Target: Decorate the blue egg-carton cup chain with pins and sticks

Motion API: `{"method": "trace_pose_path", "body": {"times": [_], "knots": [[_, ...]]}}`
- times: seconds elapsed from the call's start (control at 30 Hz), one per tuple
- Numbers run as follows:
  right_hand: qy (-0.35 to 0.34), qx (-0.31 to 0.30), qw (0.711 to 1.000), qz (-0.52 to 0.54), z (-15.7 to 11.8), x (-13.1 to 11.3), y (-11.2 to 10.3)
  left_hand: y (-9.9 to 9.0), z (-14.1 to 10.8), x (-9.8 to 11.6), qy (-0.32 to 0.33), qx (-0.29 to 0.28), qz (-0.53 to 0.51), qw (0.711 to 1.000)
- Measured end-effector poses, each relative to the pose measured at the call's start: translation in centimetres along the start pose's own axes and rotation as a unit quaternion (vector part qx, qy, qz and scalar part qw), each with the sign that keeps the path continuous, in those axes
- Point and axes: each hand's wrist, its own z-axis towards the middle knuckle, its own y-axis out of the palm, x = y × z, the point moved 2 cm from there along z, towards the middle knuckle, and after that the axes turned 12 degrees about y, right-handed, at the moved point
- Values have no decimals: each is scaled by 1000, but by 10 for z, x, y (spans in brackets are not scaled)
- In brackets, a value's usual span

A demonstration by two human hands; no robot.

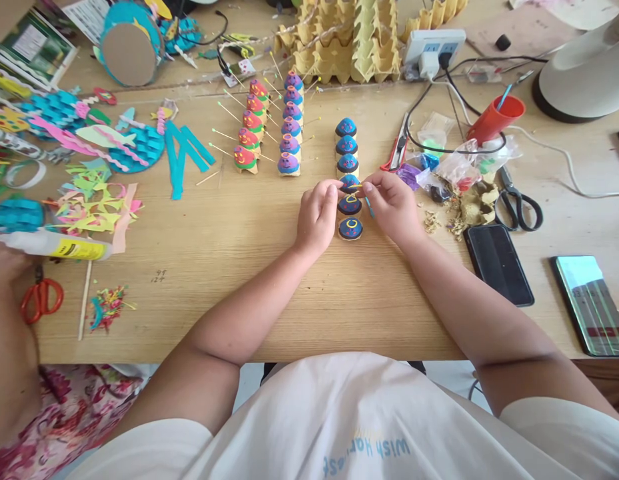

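Observation:
A row of egg-carton cups (347,145) covered in blue lies lengthwise in front of me, with small red marks on the domes. Yellow rings show on the two nearest domes, one of them on the end dome (350,229). My left hand (318,217) is closed in a pinch at the left side of the row; what its fingertips hold, if anything, is hidden. From the right, my right hand (393,208) pinches a thin yellow strand (358,186) over the fourth dome from the back. A slim blue piece (370,207) sticks out beneath that hand, partly covered.
Finished-looking red-green (245,158) and purple (288,163) cup rows with pins stand left of centre. On the right are a utility knife (399,143), black scissors (518,203), a phone (499,263) and a red cup (495,119). Another person's arm (9,320) is at far left.

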Motion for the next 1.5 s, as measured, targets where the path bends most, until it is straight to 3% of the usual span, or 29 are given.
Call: {"method": "trace_pose_path", "body": {"times": [0.2,0.4,0.8,1.07,1.33,1.5], "knots": [[37,-28,998,32,-1,0,1,-1,-2,6,-33,1,-26,999],[-24,44,996,-75,-2,-8,-5,-3,-2,3,-29,14,2,999],[15,-5,998,-63,-2,-1,-1,0,-2,0,-31,-10,-10,999],[-9,-8,999,-48,-4,-10,0,-3,-1,4,0,34,49,998],[-65,-17,994,-86,-7,-14,-1,-3,0,0,-29,46,-35,998],[-13,-44,998,-41,-7,-10,0,-1,-1,-6,-57,67,-88,992]]}}
